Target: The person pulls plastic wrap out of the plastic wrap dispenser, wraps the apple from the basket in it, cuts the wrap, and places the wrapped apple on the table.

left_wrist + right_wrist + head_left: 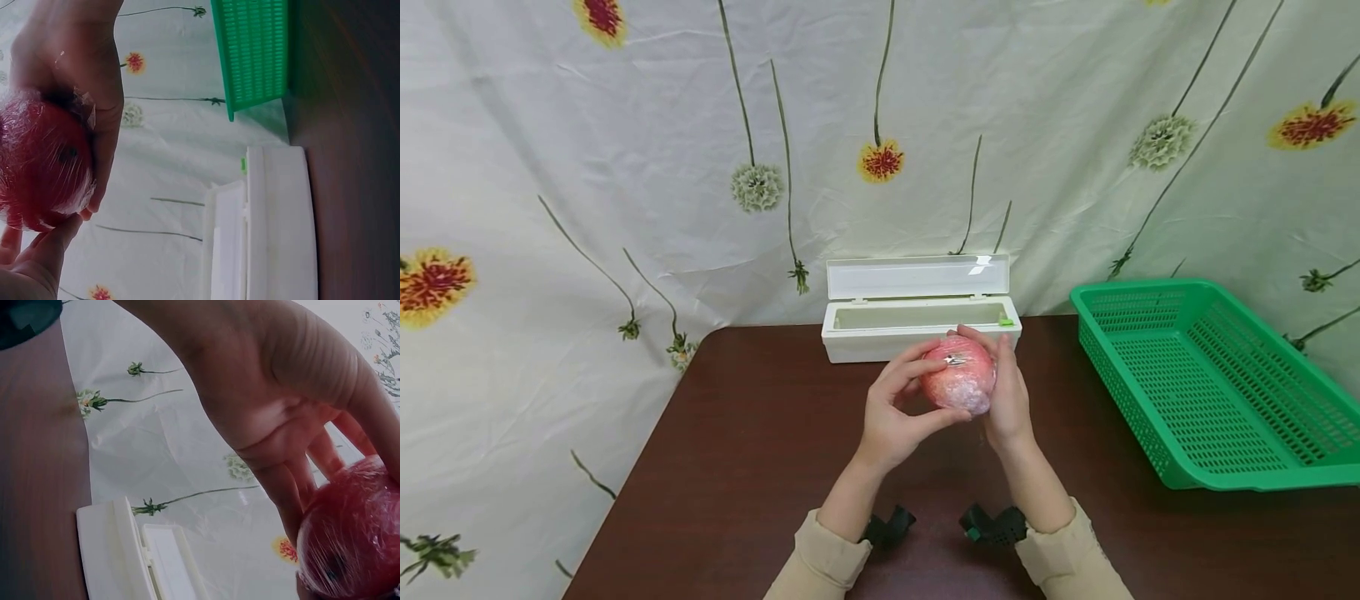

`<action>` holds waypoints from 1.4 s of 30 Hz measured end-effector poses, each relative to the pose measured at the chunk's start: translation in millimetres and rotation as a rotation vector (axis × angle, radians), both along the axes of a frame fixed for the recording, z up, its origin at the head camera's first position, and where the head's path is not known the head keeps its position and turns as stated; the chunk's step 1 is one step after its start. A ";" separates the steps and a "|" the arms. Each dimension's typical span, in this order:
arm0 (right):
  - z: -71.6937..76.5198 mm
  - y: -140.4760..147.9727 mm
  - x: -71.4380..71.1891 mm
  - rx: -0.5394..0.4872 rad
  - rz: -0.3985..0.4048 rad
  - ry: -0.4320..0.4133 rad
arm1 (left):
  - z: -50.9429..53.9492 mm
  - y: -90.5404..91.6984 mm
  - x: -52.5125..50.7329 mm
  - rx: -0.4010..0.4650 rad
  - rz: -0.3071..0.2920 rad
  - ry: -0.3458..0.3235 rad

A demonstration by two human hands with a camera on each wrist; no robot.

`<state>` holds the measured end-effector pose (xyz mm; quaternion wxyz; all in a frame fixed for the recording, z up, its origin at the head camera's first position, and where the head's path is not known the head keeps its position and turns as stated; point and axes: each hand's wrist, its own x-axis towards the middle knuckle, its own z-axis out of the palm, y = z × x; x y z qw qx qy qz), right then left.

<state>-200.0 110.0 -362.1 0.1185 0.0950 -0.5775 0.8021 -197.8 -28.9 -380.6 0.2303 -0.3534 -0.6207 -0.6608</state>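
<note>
A round red apple (958, 375) wrapped in cling film is held up over the table between both hands. On its left side, my left hand (898, 408) grips it, thumb below and fingers on top. The right hand (1009, 392) cups the other side, its fingers reaching behind the fruit. In the left wrist view the film-covered apple (44, 162) lies against the right palm, with loose film near that hand. The right wrist view shows the left hand (269, 394) arched over the apple (353, 537); most of the right hand is hidden there.
Behind the hands stands a long white box (917, 342), lid raised, with a small green piece at its right end. A green plastic basket (1120, 400) sits at the right on the dark brown table (737, 467). A flowered cloth (685, 125) hangs behind.
</note>
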 end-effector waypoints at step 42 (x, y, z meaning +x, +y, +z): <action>2.8 22.5 -2.4 0.313 0.174 0.015 | 9.7 -19.5 -4.2 -0.061 0.025 -0.230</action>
